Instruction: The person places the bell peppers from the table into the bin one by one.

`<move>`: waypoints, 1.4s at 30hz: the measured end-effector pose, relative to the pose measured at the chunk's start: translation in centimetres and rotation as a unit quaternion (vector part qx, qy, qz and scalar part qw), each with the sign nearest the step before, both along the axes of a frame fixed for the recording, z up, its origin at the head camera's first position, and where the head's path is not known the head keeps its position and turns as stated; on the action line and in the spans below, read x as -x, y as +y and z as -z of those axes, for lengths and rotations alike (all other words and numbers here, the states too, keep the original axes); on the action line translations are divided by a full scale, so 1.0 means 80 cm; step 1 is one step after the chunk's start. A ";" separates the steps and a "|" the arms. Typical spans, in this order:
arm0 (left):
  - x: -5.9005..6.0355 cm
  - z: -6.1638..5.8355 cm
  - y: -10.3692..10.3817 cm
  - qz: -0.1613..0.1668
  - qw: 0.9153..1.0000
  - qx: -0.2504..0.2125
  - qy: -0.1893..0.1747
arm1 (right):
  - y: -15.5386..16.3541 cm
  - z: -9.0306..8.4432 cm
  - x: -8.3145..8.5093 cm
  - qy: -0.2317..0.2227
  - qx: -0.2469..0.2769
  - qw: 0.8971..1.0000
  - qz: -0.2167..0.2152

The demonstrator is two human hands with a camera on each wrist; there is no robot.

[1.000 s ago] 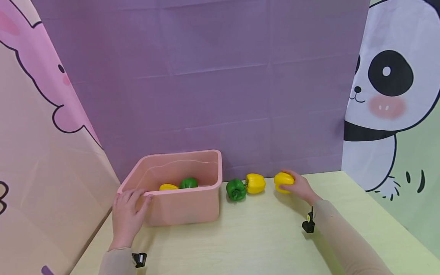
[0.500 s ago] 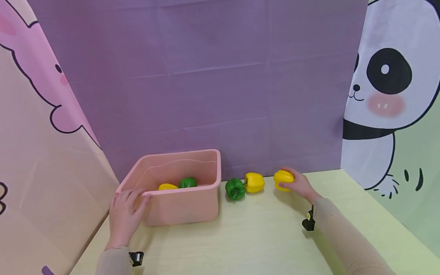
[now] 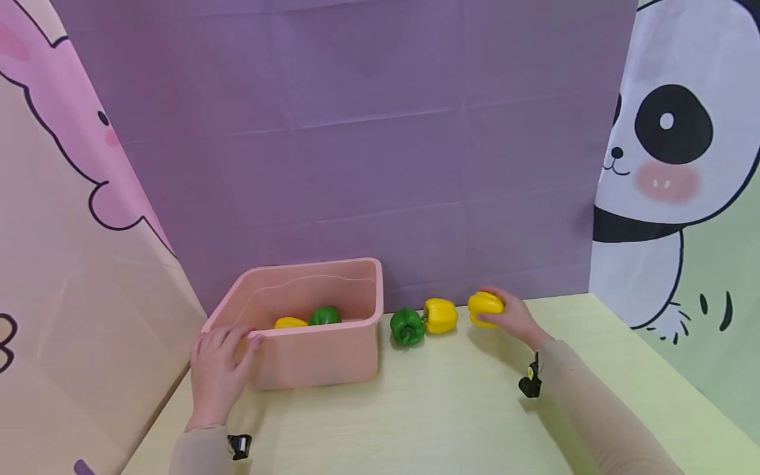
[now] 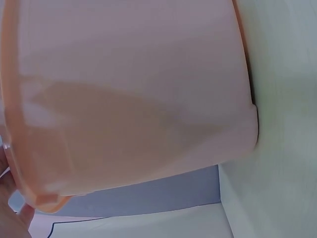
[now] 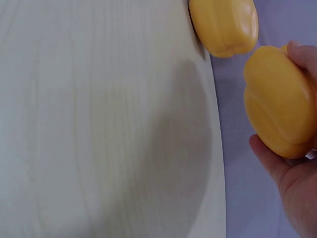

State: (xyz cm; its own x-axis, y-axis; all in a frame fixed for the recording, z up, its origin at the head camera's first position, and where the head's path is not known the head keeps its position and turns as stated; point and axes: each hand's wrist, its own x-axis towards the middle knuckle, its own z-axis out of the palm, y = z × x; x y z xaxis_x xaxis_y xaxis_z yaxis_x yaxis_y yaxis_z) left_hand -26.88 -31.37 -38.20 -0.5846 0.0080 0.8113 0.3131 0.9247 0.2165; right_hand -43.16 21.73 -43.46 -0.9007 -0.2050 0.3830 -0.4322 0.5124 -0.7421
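1. Head view: my right hand (image 3: 515,319) is curled around a yellow pepper (image 3: 485,308) at the back of the table (image 3: 451,409), near the purple backdrop (image 3: 356,132). Just to its left sit another yellow pepper (image 3: 440,315) and a green pepper (image 3: 406,326), touching each other. My left hand (image 3: 218,371) rests on the near left corner of the pink tub (image 3: 320,356), fingers bent over its rim (a yellow and a green pepper lie inside).
2. Left wrist view: the tub's (image 4: 129,99) outer wall fills the frame; only a sliver of my hand shows at the lower left edge.
3. Right wrist view: my thumb and fingers (image 5: 292,183) wrap the pepper (image 5: 277,104); the other yellow pepper (image 5: 224,24) lies just beside it, apart.
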 end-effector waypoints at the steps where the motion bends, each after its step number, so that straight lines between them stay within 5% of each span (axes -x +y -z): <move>1: 0.000 0.001 0.000 -0.002 1.000 -0.001 -0.001 | -0.002 -0.001 -0.001 -0.001 0.000 1.000 -0.003; 7: 0.001 0.003 0.002 -0.003 1.000 -0.010 -0.013 | -0.014 -0.009 -0.001 -0.019 0.004 1.000 -0.006; 21: 0.007 0.005 0.001 -0.004 0.999 -0.007 0.032 | -0.032 -0.023 -0.001 -0.014 0.006 1.000 -0.027; 42: 0.002 0.004 0.002 -0.012 1.000 -0.019 -0.002 | -0.074 -0.050 -0.015 -0.026 0.010 0.997 -0.072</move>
State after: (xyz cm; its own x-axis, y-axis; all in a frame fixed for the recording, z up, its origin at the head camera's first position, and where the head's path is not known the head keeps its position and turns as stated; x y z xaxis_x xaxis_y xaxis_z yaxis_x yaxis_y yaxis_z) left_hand -27.03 -31.17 -38.54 -0.5871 -0.0366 0.8087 0.2903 0.9230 0.2525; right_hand -41.93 15.82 -39.43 -0.8812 -0.3259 0.3425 -0.4612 0.4336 -0.7741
